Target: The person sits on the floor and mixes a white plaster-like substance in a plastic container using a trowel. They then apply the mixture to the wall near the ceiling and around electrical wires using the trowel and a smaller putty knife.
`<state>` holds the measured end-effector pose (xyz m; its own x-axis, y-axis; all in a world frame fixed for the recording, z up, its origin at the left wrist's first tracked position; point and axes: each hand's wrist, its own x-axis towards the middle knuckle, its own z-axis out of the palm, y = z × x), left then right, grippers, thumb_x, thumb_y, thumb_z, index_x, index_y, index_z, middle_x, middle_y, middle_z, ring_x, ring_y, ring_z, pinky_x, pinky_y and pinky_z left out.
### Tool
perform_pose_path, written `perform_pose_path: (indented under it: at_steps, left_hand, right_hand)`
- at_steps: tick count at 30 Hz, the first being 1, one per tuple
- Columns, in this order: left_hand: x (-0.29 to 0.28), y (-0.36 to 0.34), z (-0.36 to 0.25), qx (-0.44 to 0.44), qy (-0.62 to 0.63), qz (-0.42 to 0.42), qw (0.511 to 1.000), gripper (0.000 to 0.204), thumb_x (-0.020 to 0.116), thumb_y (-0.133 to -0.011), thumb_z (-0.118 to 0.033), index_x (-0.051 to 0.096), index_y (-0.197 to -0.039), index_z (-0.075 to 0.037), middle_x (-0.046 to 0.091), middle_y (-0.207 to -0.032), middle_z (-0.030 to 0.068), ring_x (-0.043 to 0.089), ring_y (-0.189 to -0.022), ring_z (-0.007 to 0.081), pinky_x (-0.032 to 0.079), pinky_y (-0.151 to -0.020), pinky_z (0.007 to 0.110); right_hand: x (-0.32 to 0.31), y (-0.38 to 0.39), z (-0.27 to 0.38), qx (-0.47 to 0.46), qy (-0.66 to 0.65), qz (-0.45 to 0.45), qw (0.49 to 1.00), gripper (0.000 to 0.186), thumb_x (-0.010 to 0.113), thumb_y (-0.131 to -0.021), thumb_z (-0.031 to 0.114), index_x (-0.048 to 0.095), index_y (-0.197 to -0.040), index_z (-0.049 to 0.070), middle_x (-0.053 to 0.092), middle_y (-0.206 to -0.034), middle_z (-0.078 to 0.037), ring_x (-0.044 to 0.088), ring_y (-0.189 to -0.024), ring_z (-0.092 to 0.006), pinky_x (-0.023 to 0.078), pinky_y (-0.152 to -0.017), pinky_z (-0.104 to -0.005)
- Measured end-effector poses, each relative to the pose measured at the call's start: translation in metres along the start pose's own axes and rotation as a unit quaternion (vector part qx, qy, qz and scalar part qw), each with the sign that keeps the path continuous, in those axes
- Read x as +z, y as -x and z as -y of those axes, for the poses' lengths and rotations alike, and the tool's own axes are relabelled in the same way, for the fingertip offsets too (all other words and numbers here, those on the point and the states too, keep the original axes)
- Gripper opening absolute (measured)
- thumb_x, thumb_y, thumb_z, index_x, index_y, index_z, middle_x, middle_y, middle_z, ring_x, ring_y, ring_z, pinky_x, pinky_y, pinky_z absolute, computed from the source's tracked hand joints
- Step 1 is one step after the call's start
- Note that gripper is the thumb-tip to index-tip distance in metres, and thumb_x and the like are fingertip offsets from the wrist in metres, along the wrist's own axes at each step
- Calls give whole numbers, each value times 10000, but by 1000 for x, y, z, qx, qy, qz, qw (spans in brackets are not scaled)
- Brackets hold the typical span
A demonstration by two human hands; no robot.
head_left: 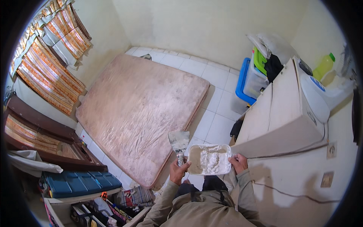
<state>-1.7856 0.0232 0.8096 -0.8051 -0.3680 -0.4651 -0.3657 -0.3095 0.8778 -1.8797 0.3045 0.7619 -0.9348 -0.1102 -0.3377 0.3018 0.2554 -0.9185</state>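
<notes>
Khaki cloth of my own shirt [206, 212] is nearest, across the bottom of the view, with a sleeve reaching forward on each side. Just beyond it, held in the air between my two hands, is an open, pale rectangular tub [194, 160]. Its long axis runs left to right across my body, and its opening faces up. White paste [213, 160] lies in ridges over the middle and right; the left part of its floor is nearly bare.

My right hand [239, 163] grips the tub's right end at the rim. My left hand [177, 172] is closed round the handle of a broad scraper [179, 141], its thumb at the tub's left end; I cannot tell whether fingers also support the tub from below. The scraper's blade points away from me, its long axis leaning slightly left.

I judge the tub light and a little flexible, heavier toward the paste, and slippery wherever paste smears the rim; its short ends look the best hold. The scraper seems stiff, best held by its handle.

Farther out, the blade overlaps the right edge of a bare, stained mattress [140, 109], between its near and far right corners. White floor tiles [215, 125] show beside that edge, and a pale cabinet [285, 90] stands to my right.
</notes>
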Motion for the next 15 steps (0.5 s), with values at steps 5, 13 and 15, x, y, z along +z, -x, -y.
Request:
perform_pose_path:
  at_steps: [5, 13, 15]
  left_hand:
    - [46, -89, -32, -12, 12, 4, 1000, 263, 754, -769, -131, 612, -962, -23, 567, -725, -16, 483, -585, 55, 374, -520, 221]
    - [131, -210, -95, -12, 51, 21, 998, 272, 732, -782, -105, 605, -1003, -13, 573, -795, -12, 505, -642, 65, 396, -564, 222]
    - [143, -253, -101, 12, 42, 13, 999, 266, 720, -779, -102, 611, -1003, -10, 580, -784, -10, 504, -632, 58, 389, -556, 220]
  right_hand:
    - [-16, -102, 25, -43, 28, -20, 998, 225, 723, -763, 182, 606, -809, -5, 602, -712, -26, 537, -654, -89, 448, -614, -247]
    - [-53, -248, 93, -15, 16, -26, 999, 206, 720, -758, 181, 613, -790, 9, 582, -692, -6, 502, -624, -72, 415, -579, -241]
    - [-56, -292, 107, -25, 23, -29, 999, 201, 719, -756, 179, 613, -786, 10, 582, -694, -5, 502, -627, -72, 413, -579, -243]
